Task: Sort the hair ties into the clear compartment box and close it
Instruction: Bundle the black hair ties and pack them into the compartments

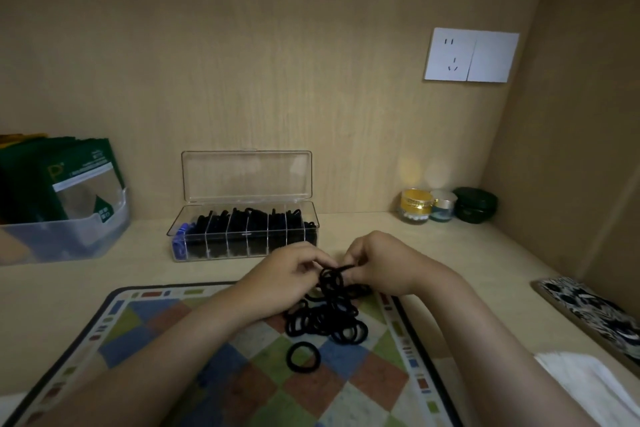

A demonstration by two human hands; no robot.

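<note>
A clear compartment box [242, 236] stands at the back of the desk, its lid [246, 175] raised upright. Black hair ties fill most of its compartments and blue ones [180, 241] sit at its left end. A pile of black hair ties [327, 321] lies on the checkered mat [221, 357], with one single tie [303, 356] apart in front. My left hand [287, 282] and my right hand [379, 262] meet above the pile, and both pinch a bunch of black ties [334, 276] lifted between them.
A translucent bin [69, 236] with green packets stands at the back left. Three small jars [446, 206] sit at the back right below a wall socket [471, 59]. A patterned phone case [588, 312] and a white cloth [585, 385] lie at the right.
</note>
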